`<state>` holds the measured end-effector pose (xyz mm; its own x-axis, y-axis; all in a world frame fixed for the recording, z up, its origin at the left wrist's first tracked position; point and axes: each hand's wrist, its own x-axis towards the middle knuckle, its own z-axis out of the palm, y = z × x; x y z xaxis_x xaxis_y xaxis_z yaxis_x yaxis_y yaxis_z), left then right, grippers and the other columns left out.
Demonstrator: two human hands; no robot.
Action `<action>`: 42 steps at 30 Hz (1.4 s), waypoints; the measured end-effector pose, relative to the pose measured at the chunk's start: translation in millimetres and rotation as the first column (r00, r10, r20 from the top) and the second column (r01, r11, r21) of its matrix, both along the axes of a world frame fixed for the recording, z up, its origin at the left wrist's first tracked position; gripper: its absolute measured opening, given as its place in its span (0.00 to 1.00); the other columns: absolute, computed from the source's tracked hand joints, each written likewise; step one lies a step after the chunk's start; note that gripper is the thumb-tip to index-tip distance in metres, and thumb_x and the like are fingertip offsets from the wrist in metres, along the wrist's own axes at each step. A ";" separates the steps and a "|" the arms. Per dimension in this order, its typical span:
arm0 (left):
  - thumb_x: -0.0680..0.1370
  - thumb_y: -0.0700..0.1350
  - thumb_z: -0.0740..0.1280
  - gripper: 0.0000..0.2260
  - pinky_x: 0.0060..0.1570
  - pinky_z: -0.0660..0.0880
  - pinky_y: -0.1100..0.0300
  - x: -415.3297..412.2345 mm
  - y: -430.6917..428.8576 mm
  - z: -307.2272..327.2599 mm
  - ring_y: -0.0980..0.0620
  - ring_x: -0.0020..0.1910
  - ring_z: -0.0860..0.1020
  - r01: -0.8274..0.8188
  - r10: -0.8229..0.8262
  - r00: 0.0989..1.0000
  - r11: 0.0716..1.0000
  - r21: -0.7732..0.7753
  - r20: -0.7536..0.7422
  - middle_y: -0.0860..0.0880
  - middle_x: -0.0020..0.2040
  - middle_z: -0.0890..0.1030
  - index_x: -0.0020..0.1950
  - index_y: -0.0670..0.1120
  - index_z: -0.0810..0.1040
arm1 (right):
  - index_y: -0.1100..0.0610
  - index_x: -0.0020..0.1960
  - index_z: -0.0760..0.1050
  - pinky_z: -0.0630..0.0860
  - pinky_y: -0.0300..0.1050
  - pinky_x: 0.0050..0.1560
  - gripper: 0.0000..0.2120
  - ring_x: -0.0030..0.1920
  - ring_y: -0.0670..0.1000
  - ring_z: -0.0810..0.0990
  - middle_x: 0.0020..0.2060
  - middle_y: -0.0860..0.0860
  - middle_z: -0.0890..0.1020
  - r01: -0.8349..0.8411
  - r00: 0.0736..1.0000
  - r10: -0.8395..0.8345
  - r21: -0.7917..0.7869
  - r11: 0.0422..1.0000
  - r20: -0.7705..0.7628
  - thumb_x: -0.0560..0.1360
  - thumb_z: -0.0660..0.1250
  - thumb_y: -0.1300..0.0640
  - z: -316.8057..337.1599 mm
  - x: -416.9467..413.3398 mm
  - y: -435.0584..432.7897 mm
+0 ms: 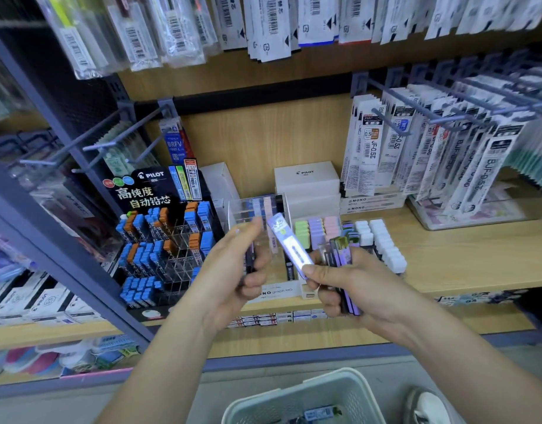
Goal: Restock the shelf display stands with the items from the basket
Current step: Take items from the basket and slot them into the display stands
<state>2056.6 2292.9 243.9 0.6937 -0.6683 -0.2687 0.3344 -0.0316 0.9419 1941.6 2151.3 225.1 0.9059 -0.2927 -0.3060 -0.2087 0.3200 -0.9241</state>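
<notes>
Watching the feed: the wooden shelf runs right behind both grips, taking up most of my view. Up and to the right of the right grip, rows of hanging refill packs dangle from hooks. To the left of the left grip stands the black Pilot display stand, its cells partly filled with blue and orange lead cases. Below both grips, at the bottom edge of my view, sits the pale basket, with a blue item lying inside (only partly in view).

Just behind the two grips is the clear acrylic stand with a few pastel cases in its back row. Beyond the right grip, a row of pastel cases in green, lilac, pink and white sits on the shelf. A white Pilot box rests farther back above them.

Now the hands. The left grip is curled round a slim dark case, held upright in front of the acrylic stand. The right grip is full: its fingers wrap a bundle of lead cases standing on end, and its thumb pins one lilac-and-white case that tilts up and left into the gap between the two grips, close to the left fingertips.
</notes>
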 end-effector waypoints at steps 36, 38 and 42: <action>0.74 0.43 0.73 0.04 0.34 0.68 0.72 18.1 -166.5 -56.3 0.61 0.34 0.76 -0.070 -0.366 0.548 0.876 0.476 0.753 0.57 0.38 0.81 0.43 0.53 0.82 | 0.60 0.48 0.77 0.73 0.37 0.25 0.08 0.26 0.48 0.72 0.31 0.52 0.72 0.491 0.831 -0.555 0.444 0.749 0.018 0.74 0.60 0.66 30.2 -55.6 -136.6; 0.73 0.44 0.73 0.04 0.30 0.64 0.74 19.4 -167.8 -58.4 0.63 0.31 0.73 -0.108 -0.412 0.475 0.850 0.516 0.778 0.58 0.36 0.79 0.42 0.54 0.81 | 0.60 0.49 0.77 0.73 0.37 0.26 0.09 0.26 0.48 0.72 0.30 0.52 0.72 0.483 0.838 -0.546 0.441 0.757 0.019 0.74 0.60 0.66 29.7 -55.6 -135.4; 0.74 0.50 0.70 0.06 0.38 0.73 0.60 23.6 -171.3 -62.0 0.51 0.40 0.77 -0.234 -0.576 0.262 0.741 0.630 0.775 0.52 0.40 0.80 0.45 0.49 0.83 | 0.59 0.49 0.77 0.73 0.38 0.25 0.10 0.27 0.47 0.72 0.30 0.52 0.72 0.467 0.851 -0.524 0.425 0.775 0.020 0.74 0.60 0.67 29.2 -55.5 -132.5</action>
